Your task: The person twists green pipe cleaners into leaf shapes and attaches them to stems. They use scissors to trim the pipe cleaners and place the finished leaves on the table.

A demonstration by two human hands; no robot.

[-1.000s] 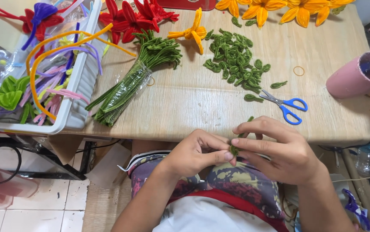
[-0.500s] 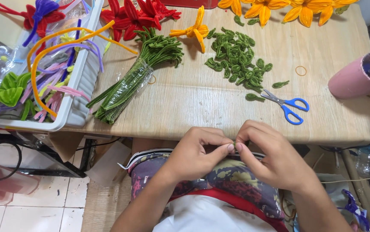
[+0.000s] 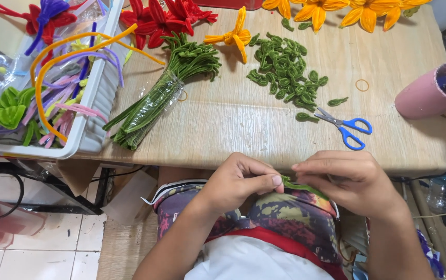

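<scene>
Both hands are below the table's front edge, over my lap. My left hand [image 3: 241,184] and my right hand [image 3: 350,179] pinch the two ends of a short green pipe cleaner [image 3: 298,185], which lies between the fingertips. On the wooden table [image 3: 223,124] above lies a pile of small green pipe-cleaner leaves [image 3: 285,78]. Blue-handled scissors [image 3: 344,124] rest just beyond my right hand. A bundle of green pipe cleaners in clear wrap [image 3: 155,101] lies to the left.
A white basket [image 3: 90,114] with coloured pipe cleaners and green leaves stands at the table's left end. Red [image 3: 155,15] and orange pipe-cleaner flowers [image 3: 337,8] line the far edge. A pink cup [image 3: 427,93] stands at right. A rubber band [image 3: 362,85] lies near it.
The hands have drawn slightly apart, so the green pipe cleaner now shows stretched between the fingertips. Things on the table have not moved.
</scene>
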